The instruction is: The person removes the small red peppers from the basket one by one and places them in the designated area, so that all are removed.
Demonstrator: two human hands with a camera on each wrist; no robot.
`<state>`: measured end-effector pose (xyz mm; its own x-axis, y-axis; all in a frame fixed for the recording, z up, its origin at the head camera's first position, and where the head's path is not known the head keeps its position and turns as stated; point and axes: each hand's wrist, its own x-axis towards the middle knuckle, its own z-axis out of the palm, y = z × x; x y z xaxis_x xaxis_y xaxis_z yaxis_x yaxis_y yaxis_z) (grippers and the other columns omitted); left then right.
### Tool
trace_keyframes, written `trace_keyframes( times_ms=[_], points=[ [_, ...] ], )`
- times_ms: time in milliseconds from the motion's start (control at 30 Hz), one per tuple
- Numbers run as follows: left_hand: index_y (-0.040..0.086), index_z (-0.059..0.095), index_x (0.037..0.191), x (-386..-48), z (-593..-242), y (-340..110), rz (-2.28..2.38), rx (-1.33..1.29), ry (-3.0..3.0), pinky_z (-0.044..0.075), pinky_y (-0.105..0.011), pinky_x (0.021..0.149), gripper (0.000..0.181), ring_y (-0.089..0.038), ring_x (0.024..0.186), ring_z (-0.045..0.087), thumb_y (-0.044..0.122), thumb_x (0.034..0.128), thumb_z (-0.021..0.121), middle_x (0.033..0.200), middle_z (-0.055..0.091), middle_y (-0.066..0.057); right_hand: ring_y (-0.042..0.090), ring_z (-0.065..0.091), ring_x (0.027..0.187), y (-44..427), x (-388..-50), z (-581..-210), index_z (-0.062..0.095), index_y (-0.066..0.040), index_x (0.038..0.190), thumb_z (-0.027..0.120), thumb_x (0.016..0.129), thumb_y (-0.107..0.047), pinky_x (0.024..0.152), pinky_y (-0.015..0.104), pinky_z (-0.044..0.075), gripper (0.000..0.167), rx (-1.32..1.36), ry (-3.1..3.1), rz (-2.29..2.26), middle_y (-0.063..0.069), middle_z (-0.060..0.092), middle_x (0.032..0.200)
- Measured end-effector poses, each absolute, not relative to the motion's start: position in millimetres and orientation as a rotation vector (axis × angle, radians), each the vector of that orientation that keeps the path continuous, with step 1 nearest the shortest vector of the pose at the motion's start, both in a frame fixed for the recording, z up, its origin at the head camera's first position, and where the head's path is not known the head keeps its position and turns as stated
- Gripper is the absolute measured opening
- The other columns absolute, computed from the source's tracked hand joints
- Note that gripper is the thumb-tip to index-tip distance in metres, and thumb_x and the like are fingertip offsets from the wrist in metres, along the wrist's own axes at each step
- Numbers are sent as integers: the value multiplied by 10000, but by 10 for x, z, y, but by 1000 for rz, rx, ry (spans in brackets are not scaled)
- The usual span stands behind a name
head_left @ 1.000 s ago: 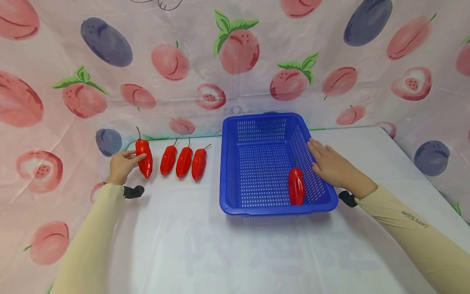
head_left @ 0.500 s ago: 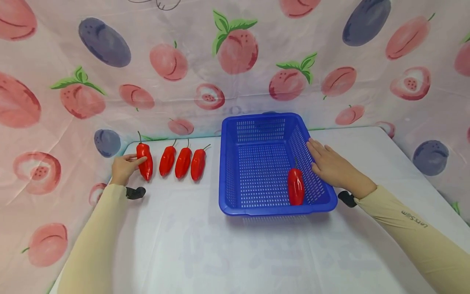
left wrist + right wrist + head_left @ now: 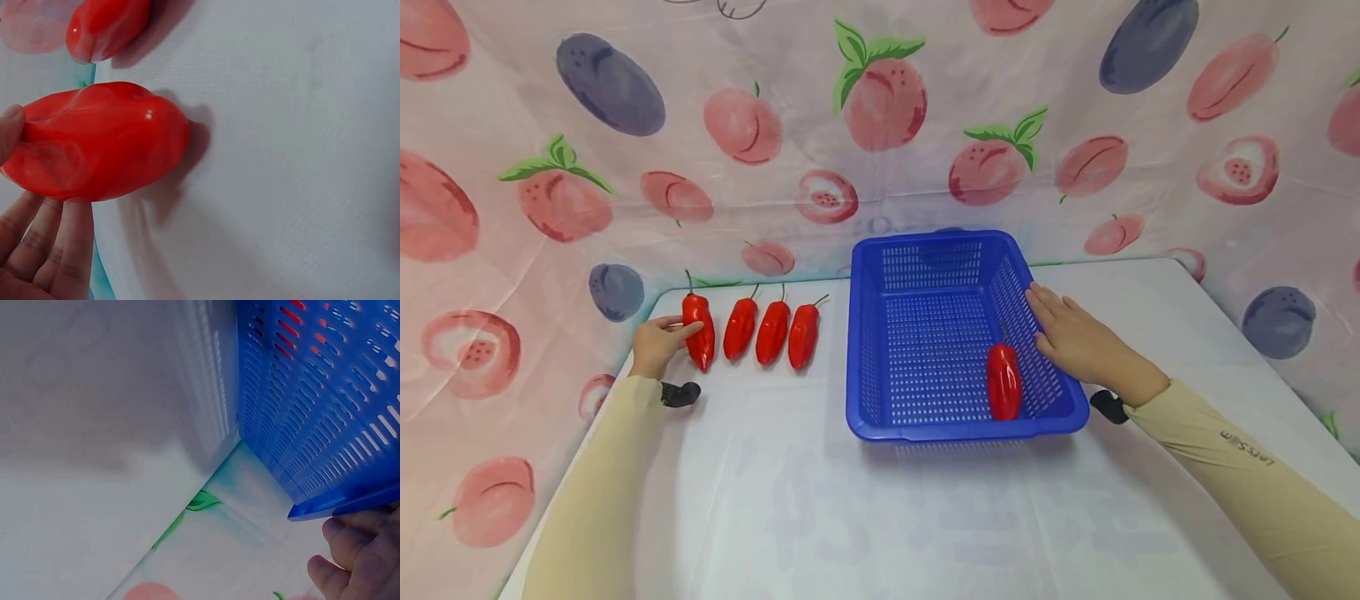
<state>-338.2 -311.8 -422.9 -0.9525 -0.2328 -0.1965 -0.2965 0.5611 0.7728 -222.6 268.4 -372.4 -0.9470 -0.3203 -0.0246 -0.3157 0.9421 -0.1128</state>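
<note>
At the left end of a row of chili peppers, my left hand (image 3: 657, 343) pinches a glossy red chili pepper (image 3: 698, 333) between thumb and fingers, its stem pointing away from me. In the left wrist view this pepper (image 3: 106, 144) casts a shadow on the white surface; whether it touches there I cannot tell. My right hand (image 3: 1078, 342) rests with straight fingers along the right rim of a blue plastic basket (image 3: 962, 430). One red pepper (image 3: 1004, 382) lies inside, near the basket's front right corner. The right wrist view has my right fingers (image 3: 350, 547) at the rim, partly cut off.
Three more red peppers, a left one (image 3: 741, 329), a middle one (image 3: 772, 332) and a right one (image 3: 803, 337), lie side by side between the held pepper and the basket. A fruit-print cloth (image 3: 902, 192) hangs behind the white table (image 3: 790, 475).
My left hand has shifted slightly right and towards me, bringing its pepper down closer to the row. My right hand and the basket stay in place.
</note>
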Motion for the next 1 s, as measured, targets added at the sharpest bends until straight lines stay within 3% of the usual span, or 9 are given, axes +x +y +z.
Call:
trace_keyframes(
  times_ms=[700,1000],
  points=[
    [18,387,1417,-3479,-4284,-3097,1316,-514,2685,378,-489,1081,759,-364,1174,499,528,879,551,1401,432,-242,432,165,1418,2683,-2215,-3719,159,103,1454,401,952,-163,1149,594,150,618,-511,3061,-174,275,141,1538],
    [27,387,1418,-3539,-4358,-3076,1278,-558,2665,388,-479,1075,741,-355,1257,390,521,887,537,1418,405,-239,433,161,1418,2695,-2228,-3732,146,106,1454,396,953,-171,1145,599,153,624,-511,3055,-172,278,138,1536]
  ],
)
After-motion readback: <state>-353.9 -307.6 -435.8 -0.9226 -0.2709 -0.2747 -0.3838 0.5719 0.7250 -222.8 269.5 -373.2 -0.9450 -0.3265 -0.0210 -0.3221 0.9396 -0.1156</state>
